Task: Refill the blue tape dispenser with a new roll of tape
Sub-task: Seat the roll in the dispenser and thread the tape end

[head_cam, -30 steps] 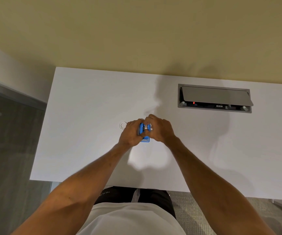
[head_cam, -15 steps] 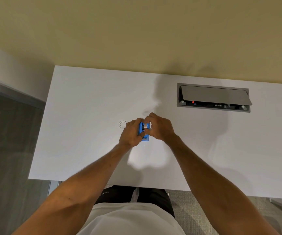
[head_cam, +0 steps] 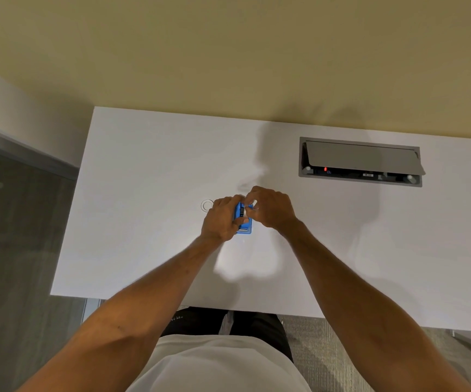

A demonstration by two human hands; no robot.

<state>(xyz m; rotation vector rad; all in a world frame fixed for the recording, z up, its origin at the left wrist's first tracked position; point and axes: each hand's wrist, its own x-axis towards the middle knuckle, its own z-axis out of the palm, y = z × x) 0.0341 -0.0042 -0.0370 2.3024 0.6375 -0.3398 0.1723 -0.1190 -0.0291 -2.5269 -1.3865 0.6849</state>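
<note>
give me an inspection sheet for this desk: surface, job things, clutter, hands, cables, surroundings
surface: white desk, arm shadows across it
job's things: blue tape dispenser at mid-desk between both hands; clear ring, likely a tape roll, flat on the desk just left of the left hand
clutter: nothing seen
hands: left hand grips the dispenser's side; right hand pinches a pale part at its far end, too hidden to identify
cables: nothing seen loose; grey power box set into the desk, lid raised, red light inside
surroundings: yellowish wall behind, grey carpet below
</note>
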